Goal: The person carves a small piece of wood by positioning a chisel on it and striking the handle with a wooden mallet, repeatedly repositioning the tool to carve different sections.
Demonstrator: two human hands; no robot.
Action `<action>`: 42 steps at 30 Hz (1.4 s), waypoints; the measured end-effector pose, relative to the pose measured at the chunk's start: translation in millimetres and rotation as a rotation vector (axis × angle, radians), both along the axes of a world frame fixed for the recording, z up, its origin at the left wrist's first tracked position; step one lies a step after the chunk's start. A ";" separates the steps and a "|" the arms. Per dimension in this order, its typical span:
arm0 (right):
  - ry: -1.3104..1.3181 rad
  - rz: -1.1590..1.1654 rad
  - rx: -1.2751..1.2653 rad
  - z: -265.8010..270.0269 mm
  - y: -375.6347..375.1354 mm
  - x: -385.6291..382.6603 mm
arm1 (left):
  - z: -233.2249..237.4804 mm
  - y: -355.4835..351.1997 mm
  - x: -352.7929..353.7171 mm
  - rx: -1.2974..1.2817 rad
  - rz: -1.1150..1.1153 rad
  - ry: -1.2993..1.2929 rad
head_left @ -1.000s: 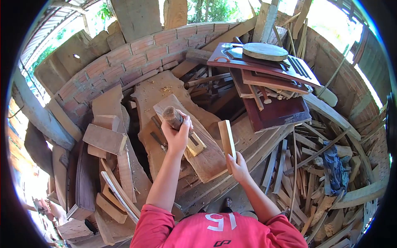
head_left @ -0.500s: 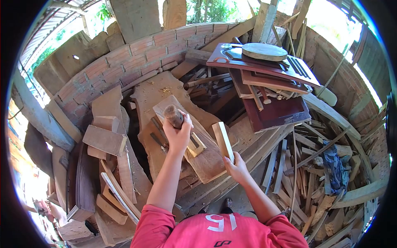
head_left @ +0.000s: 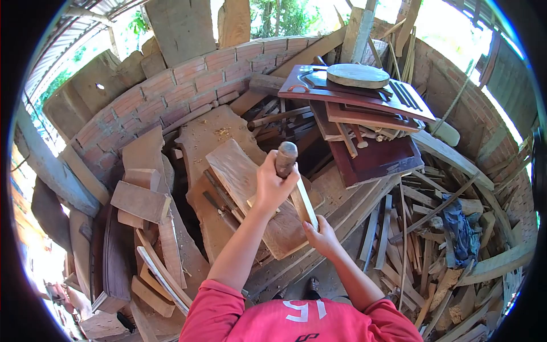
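Because the desk (head_left: 200,132) is a rough slab with an uneven edge, whatever lies on it may rock or shift under a knock. Off to the right, the stacked red-brown panels (head_left: 373,157) sit askew with a round wooden disc (head_left: 358,76) on top; a jolt could, I'd judge, slide something off. The wide board (head_left: 232,162) lies slantwise on the desk, no clamp in sight, so a push near its close end might swing it round. The right hand (head_left: 322,236) has its fingers closed round the low end of a pale strip (head_left: 303,203), which tilts up above the board; held only there, it could twist if struck. The left hand (head_left: 273,185) is wrapped round a dark, round-ended wooden tool (head_left: 286,155) beside the strip; whether they touch I can't tell. A slip could catch the right hand's fingers. Partly hidden behind the left wrist, a small pale block (head_left: 251,200) rests loose-looking on the board, and the narrow tools (head_left: 212,199) just left of it could roll or nick a careless wrist.
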State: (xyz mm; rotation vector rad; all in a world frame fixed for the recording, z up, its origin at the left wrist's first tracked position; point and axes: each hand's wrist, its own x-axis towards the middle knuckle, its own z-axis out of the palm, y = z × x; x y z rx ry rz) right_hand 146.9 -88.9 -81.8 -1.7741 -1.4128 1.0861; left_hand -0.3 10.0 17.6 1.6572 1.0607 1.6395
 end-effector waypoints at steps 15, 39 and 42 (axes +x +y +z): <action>0.300 0.007 0.477 131.7 37.4 48.9 | 2.2 -8.8 -5.9 -0.012 -0.003 -0.053; 0.495 0.078 0.810 235.8 21.8 22.7 | -2.0 -23.9 9.9 -0.028 -0.116 0.021; 0.323 0.146 0.791 206.1 21.9 21.5 | -3.3 -23.5 6.1 0.016 -0.088 0.066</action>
